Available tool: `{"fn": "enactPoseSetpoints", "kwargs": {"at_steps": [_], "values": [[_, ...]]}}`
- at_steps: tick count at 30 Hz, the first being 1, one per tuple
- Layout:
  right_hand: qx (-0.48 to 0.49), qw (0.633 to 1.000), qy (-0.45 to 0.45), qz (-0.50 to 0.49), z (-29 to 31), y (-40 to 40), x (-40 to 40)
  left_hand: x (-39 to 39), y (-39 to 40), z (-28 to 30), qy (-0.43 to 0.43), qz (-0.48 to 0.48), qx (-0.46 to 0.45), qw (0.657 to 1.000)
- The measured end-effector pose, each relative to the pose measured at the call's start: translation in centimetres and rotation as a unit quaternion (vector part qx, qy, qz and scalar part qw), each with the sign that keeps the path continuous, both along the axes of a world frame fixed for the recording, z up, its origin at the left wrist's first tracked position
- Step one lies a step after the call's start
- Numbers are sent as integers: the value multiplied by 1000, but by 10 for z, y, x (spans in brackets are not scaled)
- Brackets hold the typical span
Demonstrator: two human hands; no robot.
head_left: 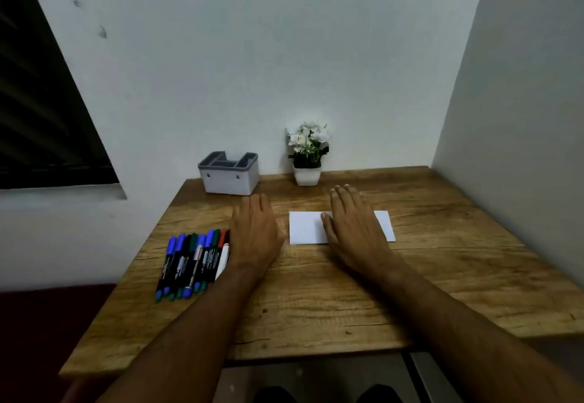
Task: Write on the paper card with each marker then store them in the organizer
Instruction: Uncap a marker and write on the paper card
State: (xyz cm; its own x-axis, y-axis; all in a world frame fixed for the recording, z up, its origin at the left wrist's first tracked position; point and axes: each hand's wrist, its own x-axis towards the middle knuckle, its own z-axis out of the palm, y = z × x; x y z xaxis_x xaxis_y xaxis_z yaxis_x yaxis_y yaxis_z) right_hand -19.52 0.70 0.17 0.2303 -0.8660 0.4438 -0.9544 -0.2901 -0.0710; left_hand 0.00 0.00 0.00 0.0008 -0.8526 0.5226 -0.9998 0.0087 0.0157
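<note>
— What did your grip hold?
— Nothing: your right hand (354, 228) lay flat on the white paper card (308, 228), your left hand (256, 232) flat on the grainy wooden worktop (442, 276).
— The markers (192, 263)?
— Bunched beside your left wrist; the grey boxy organizer (229, 175) stood behind.

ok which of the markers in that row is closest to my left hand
The white-bodied marker with the red cap, at the row's right end beside your left hand. The other markers have dark barrels and lie farther left.

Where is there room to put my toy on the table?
Bare wood lies along the near table edge, and right of the paper card toward the wall. It is crowded on the left, where the markers lie beside the left hand.
</note>
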Motion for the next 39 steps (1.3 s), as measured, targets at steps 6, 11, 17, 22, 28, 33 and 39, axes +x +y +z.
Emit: {"fn": "enactPoseSetpoints", "kwargs": {"at_steps": [6, 11, 17, 22, 28, 33, 39], "values": [[36, 998, 20, 38, -3, 3, 20, 8, 7, 3, 7, 52, 111, 992], [46, 997, 30, 54, -12, 0, 31, 6, 5, 5, 3, 72, 131, 989], [49, 996, 23, 64, -14, -4, 35, 3, 0, 13, 29, 85, 156, 984], [68, 995, 4, 76, -15, -4, 30, -2, -4, 22, 91, 76, 155, 981], [76, 993, -12, 92, -13, -9, 26, -7, -20, 29, 219, 46, 93, 970], [56, 989, -72, 117, -10, -15, 26, -5, -38, 43, 327, 28, 78, 941], [-24, 962, -232, 143, 4, -30, 44, 5, -64, 66, 520, -15, 83, 850]]}}
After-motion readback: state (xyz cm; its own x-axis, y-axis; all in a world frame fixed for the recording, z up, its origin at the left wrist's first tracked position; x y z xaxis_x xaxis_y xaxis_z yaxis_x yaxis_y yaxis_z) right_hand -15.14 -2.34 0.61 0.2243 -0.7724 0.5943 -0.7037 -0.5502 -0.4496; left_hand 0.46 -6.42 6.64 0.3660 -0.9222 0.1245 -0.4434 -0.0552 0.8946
